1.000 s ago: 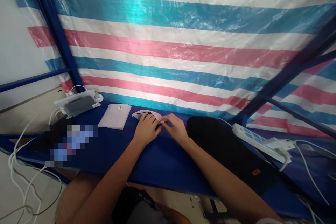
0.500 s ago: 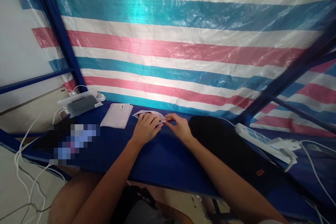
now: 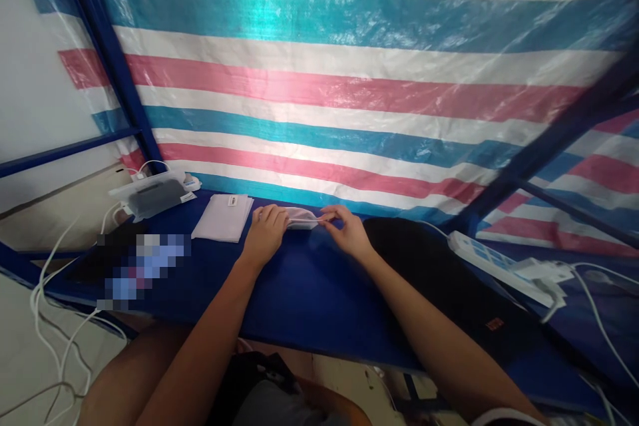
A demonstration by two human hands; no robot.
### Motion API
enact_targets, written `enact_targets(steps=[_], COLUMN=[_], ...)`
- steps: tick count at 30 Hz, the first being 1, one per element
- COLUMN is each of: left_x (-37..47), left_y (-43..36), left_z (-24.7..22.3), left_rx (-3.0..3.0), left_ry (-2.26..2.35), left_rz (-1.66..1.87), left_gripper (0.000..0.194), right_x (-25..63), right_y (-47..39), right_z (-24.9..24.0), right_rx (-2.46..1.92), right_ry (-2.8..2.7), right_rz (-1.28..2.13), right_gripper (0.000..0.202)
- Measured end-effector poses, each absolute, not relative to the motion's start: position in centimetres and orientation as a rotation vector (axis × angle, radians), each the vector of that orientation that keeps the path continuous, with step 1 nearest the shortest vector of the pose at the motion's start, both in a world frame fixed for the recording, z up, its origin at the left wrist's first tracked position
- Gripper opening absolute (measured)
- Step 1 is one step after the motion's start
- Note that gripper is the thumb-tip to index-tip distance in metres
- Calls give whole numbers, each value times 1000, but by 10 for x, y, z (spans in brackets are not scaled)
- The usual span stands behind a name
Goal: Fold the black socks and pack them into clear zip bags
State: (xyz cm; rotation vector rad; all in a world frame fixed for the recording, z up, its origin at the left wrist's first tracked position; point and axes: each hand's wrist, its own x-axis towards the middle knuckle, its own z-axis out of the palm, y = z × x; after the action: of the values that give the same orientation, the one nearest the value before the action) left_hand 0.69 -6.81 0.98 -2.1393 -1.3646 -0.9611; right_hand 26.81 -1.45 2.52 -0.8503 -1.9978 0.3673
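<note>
"What's different now?"

"The left hand (image 3: 266, 236) has slid left along the white pouch (image 3: 302, 215), so the two hands stand farther apart. The dark thing that showed in its mouth half a second ago is out of sight. The near edge runs nearly straight between them, so I'd judge the pouch is being drawn taut."

"Where does it sit?"

"At the far side of the blue desk (image 3: 314, 299), right of the flat white bags (image 3: 220, 218) and left of the black bag (image 3: 434, 273)."

"And the hands?"

"The right hand (image 3: 348, 229) pinches the pouch's right corner between thumb and forefinger. The left, back upward, holds the left end under bent fingers; its thumb is hidden. Both forearms reach in from the near side, angled toward each other."
</note>
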Motion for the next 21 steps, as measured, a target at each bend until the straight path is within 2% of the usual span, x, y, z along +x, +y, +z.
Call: enact_targets(steps=[5,12,16,21], left_x=[-19,-19,-8,2], left_y=[-61,-62,-64,-61], left_z=[6,2,1,-6], left_rx=[-2057,-2165,-2270,-2397], left_ry=[-1480,-1531,-1399,-1251], left_rz=[-1043,-1052,-914,-869], left_gripper=[17,17,18,20], right_x=[290,294,282,275], right_y=[5,6,-3,-6], right_z=[21,19,16,13], right_rx=[-961,-924,-810,-863], right_ry=[-1944,-2165,-2336,-2430], right_rz=[323,41,-31,-47], right_gripper=[28,41,27,28])
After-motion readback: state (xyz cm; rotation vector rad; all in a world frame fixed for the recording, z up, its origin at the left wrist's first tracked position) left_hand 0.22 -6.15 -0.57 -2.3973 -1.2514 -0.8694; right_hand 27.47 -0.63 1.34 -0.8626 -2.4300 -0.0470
